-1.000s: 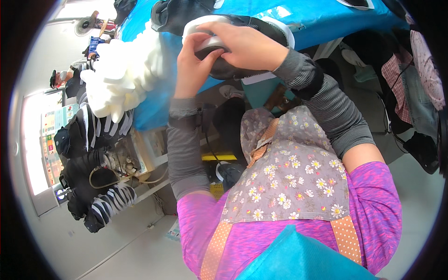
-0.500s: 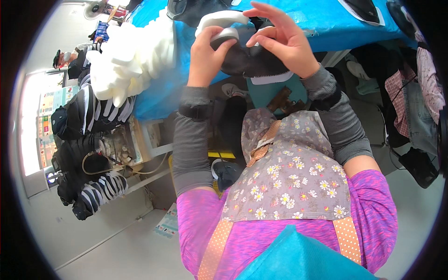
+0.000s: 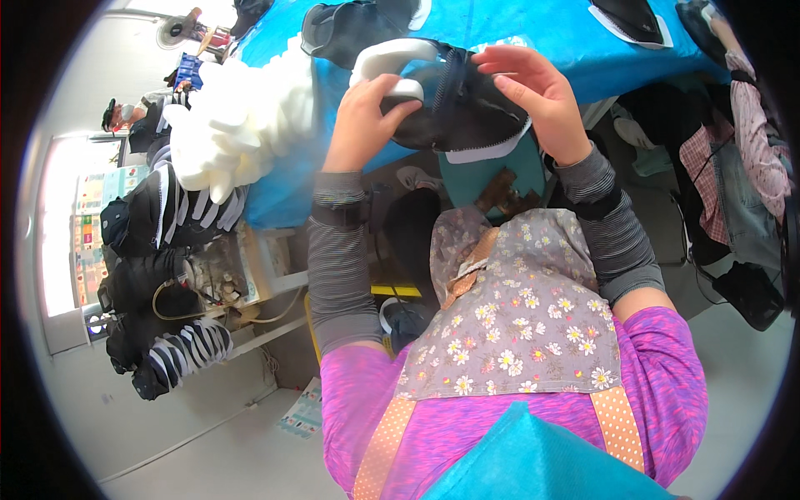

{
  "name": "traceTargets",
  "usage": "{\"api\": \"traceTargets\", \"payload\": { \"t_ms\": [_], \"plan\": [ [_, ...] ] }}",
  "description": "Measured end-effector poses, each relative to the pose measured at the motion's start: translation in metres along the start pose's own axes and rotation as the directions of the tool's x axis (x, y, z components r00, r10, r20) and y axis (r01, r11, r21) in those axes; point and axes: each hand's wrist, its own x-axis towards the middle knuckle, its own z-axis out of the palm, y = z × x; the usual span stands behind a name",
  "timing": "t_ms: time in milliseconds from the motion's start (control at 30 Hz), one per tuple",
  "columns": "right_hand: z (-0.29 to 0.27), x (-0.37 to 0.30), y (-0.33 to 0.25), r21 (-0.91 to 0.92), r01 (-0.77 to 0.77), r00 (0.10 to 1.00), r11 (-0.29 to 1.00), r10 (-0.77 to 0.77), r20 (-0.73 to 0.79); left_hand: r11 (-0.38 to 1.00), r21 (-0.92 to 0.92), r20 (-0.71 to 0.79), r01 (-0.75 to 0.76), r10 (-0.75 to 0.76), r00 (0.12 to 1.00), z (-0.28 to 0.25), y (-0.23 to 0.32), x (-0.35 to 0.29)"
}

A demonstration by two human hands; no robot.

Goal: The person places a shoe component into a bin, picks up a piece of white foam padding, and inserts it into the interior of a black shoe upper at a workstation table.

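At near edge of blue-covered table [image 3: 560, 43] | black zippered piece [image 3: 485, 115], white padding [image 3: 379, 60] at its left end, between hands | left hand [image 3: 363, 118]: thumb and fingers pinching padding | right hand [image 3: 546, 104]: released, fingers extended beside piece, contact unclear

**Blue, black and daisy print**

We see a bright blue table cover [image 3: 550, 33], a white curved foam piece [image 3: 396, 52] and a black fabric piece [image 3: 492, 112] edged in white. The foam pads [image 3: 250, 117] are white too. The apron [image 3: 500, 342] is grey-brown with white and yellow daisies, its straps [image 3: 625, 429] orange with white dots. We note purple-and-pink mottled sleeves [image 3: 671, 375] and arm covers [image 3: 340, 275] finely striped grey and black.
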Motion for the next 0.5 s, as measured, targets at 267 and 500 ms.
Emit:
{"api": "traceTargets", "payload": {
  "t_ms": [267,500],
  "plan": [
    [-0.043,-0.042,0.076,0.4,-0.418,0.845,0.816,0.511,-0.158,0.957,0.114,-0.322,-0.267,0.29,0.901,-0.016,0.068,-0.027],
    [-0.021,-0.019,0.011,0.543,-0.645,0.72,0.538,0.666,0.196,0.918,0.105,-0.349,-0.383,0.394,0.85,-0.029,0.11,-0.066]
  ]
}}
